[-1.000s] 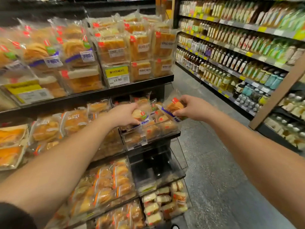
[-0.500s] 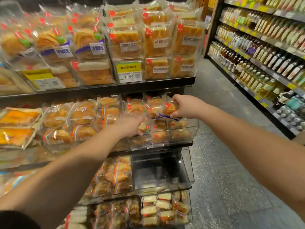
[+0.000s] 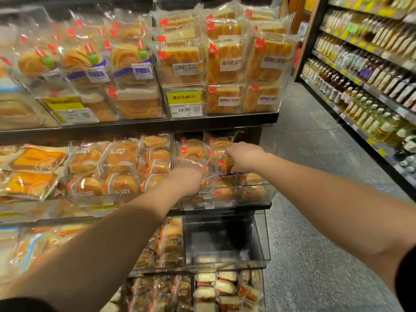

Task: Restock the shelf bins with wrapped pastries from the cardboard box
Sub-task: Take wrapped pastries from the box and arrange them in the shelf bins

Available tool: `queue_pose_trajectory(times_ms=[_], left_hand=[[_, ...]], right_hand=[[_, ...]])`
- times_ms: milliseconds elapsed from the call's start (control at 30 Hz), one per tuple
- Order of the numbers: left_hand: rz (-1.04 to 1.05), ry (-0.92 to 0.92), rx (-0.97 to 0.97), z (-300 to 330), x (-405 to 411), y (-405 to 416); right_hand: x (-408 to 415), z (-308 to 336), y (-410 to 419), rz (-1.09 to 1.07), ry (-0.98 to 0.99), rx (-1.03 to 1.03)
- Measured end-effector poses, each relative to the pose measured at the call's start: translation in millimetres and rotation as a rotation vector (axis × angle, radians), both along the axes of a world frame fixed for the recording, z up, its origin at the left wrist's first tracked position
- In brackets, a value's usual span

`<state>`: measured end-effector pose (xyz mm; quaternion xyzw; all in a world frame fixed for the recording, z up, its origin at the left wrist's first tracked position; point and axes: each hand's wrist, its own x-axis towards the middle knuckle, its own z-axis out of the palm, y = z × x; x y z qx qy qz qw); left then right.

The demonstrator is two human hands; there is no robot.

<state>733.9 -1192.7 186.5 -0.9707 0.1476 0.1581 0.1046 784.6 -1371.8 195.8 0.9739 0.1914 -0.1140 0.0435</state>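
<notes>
- The right hand [image 3: 244,157] reaches into a clear bin [image 3: 258,194] at the end of the middle shelf [image 3: 236,207], its fingers curled round a wrapped pastry [image 3: 222,164].
- The left hand [image 3: 188,179] is in the same bin, just left of and below the right hand; its fingers curl down onto another pastry [image 3: 207,184], but the fingertips are hidden, so the hold cannot be told for sure.
- The two hands are near each other, not touching.
- More pastries lie under and behind both hands in that bin, some with red tags.
- Left of the hands, further bins on the same shelf hold round buns [image 3: 121,156] and flat orange packs [image 3: 38,158].
- Above the hands, the top shelf [image 3: 157,126] carries bagged loaves and cake slices [image 3: 225,64], with a yellow price tag [image 3: 184,97] reading 19.90.
- Straight below the hands sits a dark, nearly bare bin [image 3: 225,239]; left of it, a bin of buns [image 3: 171,242].
- Lower still, a bin of white-filled sandwiches [image 3: 225,287].
- Right of the hands, a grey speckled floor [image 3: 315,176] runs down an aisle.
- Across the aisle stand shelves of bottles [image 3: 371,75], blurred, with yellow tags on their edges.
- The box does not show.
</notes>
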Motion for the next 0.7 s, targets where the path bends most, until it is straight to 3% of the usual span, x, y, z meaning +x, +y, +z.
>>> queue_pose_trajectory(times_ms=[100,333,533,700], left_hand=[[0.018,0.038,0.025,-1.5,5.5,-6.7],[0.103,0.174,-0.193,9.4,7.9,12.2],[-0.019,-0.053,-0.160,2.8,-3.8,22.8],[-0.033,-0.115,-0.072,0.6,-4.7,19.2]], right_hand=[[2.1,-8.3,5.8,-0.011,0.018,0.011],[6.8,-21.9,11.7,-0.030,0.009,0.144],[7.9,-26.0,10.3,0.011,0.012,0.202],[6.7,-26.6,4.5,0.162,-0.155,0.044]])
